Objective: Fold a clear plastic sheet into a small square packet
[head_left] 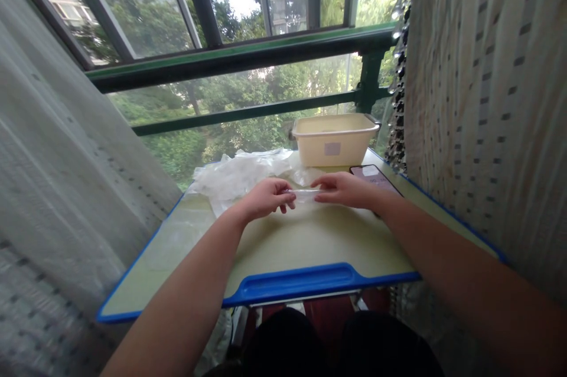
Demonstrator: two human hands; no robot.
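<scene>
A small clear plastic bag point(303, 194) is stretched between both hands above the middle of a pale green table point(310, 241) with a blue rim. My left hand point(266, 198) pinches its left end with curled fingers. My right hand point(343, 189) pinches its right end. Just behind the hands lies a heap of clear plastic bags point(241, 176).
A cream plastic tub point(333, 139) stands at the table's far right. A dark phone point(374, 176) lies face up beside my right wrist. Curtains hang close on both sides, with a bead string at the right. A green railing and window are behind the table.
</scene>
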